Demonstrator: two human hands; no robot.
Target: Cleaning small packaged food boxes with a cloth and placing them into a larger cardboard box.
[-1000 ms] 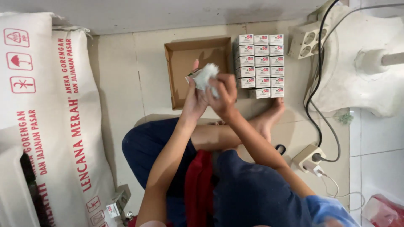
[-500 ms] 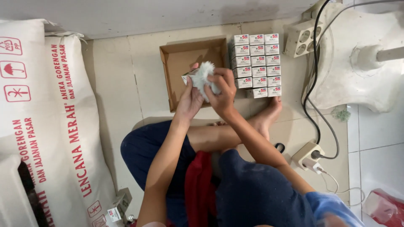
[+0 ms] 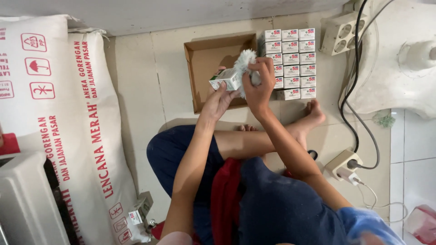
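Small white cardboard packet sits gripped in the left hand, fingers curled around it, held above the open brown cardboard box on the tiled floor. Right hand pinches a fluffy white cloth against the packet's end — fingers clenched on it. Stacked rows of small white packets lie just beside the box's right wall, near the floor's far edge.

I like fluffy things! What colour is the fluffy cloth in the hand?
White, seen from the head camera: the fluffy cloth in the right hand.
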